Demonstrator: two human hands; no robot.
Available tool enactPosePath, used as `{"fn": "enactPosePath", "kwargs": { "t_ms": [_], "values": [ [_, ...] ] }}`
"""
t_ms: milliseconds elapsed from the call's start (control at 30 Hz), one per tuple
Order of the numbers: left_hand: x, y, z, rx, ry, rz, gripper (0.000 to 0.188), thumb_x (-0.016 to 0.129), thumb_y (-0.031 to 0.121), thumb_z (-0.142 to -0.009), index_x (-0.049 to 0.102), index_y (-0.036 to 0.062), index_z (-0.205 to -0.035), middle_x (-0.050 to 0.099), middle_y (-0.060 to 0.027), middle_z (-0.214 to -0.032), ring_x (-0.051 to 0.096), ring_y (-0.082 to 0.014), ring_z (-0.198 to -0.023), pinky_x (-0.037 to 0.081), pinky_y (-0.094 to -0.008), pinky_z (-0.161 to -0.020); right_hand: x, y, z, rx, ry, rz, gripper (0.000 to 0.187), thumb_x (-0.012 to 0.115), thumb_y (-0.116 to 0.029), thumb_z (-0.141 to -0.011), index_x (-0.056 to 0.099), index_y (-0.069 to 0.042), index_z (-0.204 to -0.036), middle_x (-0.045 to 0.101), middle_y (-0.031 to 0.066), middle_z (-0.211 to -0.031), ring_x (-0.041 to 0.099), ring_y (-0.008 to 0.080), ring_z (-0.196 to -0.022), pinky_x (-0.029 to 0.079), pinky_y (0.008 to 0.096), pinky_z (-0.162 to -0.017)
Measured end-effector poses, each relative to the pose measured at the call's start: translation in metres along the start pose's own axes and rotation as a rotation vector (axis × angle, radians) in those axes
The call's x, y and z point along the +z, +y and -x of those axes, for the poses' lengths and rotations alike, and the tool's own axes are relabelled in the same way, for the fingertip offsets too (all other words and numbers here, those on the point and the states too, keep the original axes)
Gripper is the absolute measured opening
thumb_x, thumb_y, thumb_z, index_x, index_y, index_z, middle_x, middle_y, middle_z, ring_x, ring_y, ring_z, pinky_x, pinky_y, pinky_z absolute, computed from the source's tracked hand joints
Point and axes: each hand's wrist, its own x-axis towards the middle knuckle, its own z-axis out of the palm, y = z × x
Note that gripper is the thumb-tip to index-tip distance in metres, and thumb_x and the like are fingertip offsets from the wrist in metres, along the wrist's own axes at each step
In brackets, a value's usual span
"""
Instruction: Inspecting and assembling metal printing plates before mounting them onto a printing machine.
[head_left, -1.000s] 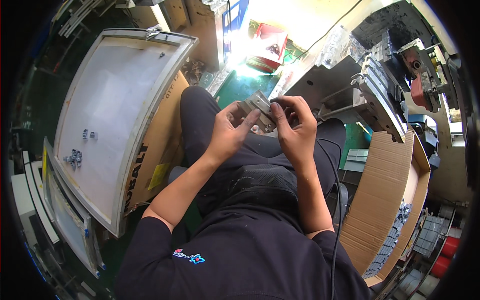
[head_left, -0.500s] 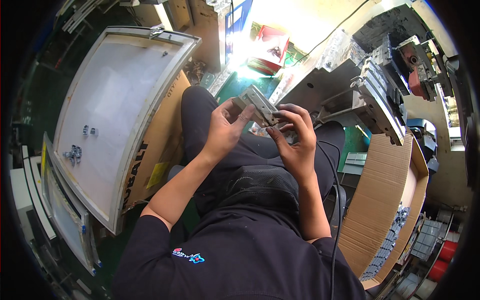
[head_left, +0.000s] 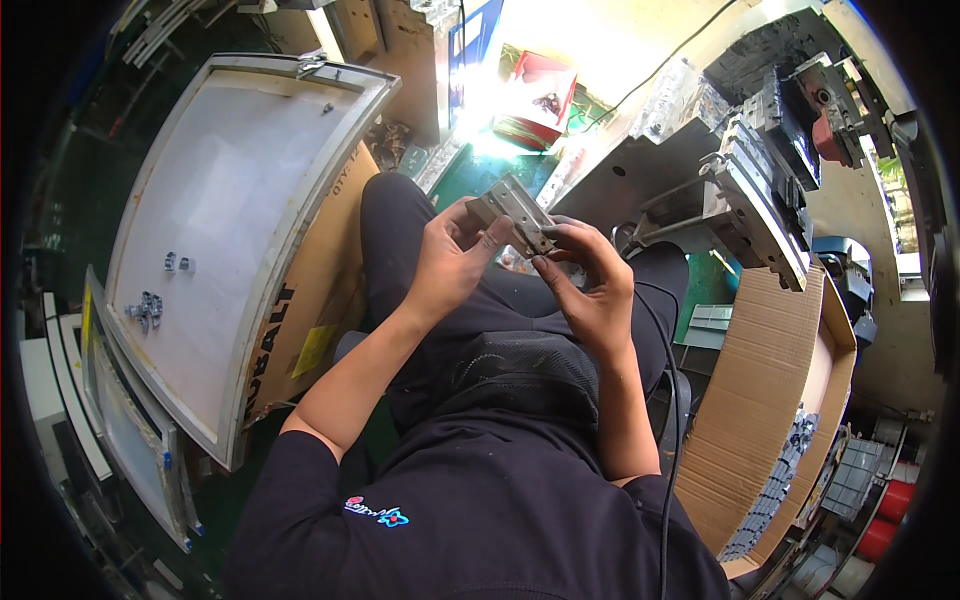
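Above my lap, both hands hold a small grey metal block (head_left: 517,210) with drilled holes, tilted down to the right. My left hand (head_left: 455,253) is closed on its left end, thumb on the near face. At the right end, my right hand (head_left: 592,280) grips it between thumb and fingers. The fingertips behind the block are hidden. Whether a smaller piece sits between my right fingers and the block, I cannot tell.
To my left a framed white board (head_left: 225,170) carries several small metal parts (head_left: 148,309) and rests on a cardboard box (head_left: 318,290). At right stand metal machinery (head_left: 755,190) and an open carton (head_left: 760,400) of grey parts. A black cable (head_left: 681,440) hangs beside my right arm.
My right fingers have curled in closer around the block's right end. The block has tilted slightly, while my left hand stays nearly in place.
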Motion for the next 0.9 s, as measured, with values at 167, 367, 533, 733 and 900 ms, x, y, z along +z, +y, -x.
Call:
{"fn": "enactPosePath", "kwargs": {
  "t_ms": [167, 367, 533, 733, 900],
  "values": [
    [0.0, 0.0, -0.002, 0.027, -0.008, -0.014, 0.025, 0.067, 0.02, -0.091, 0.062, -0.0014, -0.103, 0.068, -0.0047, -0.092, 0.06, -0.0063, -0.081, 0.048, -0.0223, -0.074, 0.0, 0.002, 0.002, 0.023, 0.006, -0.01, 0.034, 0.072, 0.005, -0.076, 0.063, 0.002, -0.109, 0.064, 0.0139, -0.112, 0.066, 0.0169, -0.089, 0.054, 0.0272, -0.077],
    [0.001, -0.005, -0.003, 0.077, -0.017, -0.011, 0.028, 0.065, 0.019, -0.092, 0.058, -0.0029, -0.109, 0.068, -0.0075, -0.091, 0.062, -0.0087, -0.077, 0.051, -0.0244, -0.069, -0.001, 0.009, 0.001, 0.014, 0.015, -0.013, 0.034, 0.071, 0.004, -0.078, 0.061, 0.003, -0.111, 0.064, 0.0134, -0.113, 0.066, 0.0162, -0.093, 0.054, 0.0273, -0.08],
    [0.007, -0.002, -0.001, 0.081, 0.048, -0.009, 0.036, 0.063, 0.014, -0.093, 0.052, -0.0051, -0.122, 0.067, -0.0088, -0.093, 0.062, -0.0104, -0.077, 0.051, -0.0257, -0.066, -0.003, 0.009, 0.001, 0.024, 0.017, -0.024, 0.033, 0.069, 0.006, -0.08, 0.061, 0.003, -0.112, 0.063, 0.0145, -0.117, 0.065, 0.0166, -0.096, 0.053, 0.0282, -0.083],
    [0.002, 0.003, 0.0, 0.022, -0.036, 0.029, 0.038, 0.055, 0.011, -0.096, 0.049, -0.0053, -0.13, 0.065, -0.0093, -0.095, 0.061, -0.0108, -0.074, 0.05, -0.0246, -0.068, -0.006, 0.013, 0.002, 0.043, 0.036, -0.034, 0.034, 0.065, 0.009, -0.081, 0.059, 0.003, -0.115, 0.062, 0.0144, -0.121, 0.065, 0.0166, -0.097, 0.053, 0.0285, -0.084],
    [-0.001, 0.003, 0.001, 0.029, -0.051, -0.045, 0.039, 0.047, 0.013, -0.096, 0.05, -0.0065, -0.129, 0.065, -0.0092, -0.096, 0.061, -0.0116, -0.076, 0.05, -0.0255, -0.072, -0.01, 0.01, 0.003, 0.076, -0.007, -0.026, 0.03, 0.06, 0.006, -0.088, 0.056, 0.004, -0.117, 0.06, 0.012, -0.125, 0.061, 0.0141, -0.105, 0.049, 0.027, -0.091]
  ]
}}
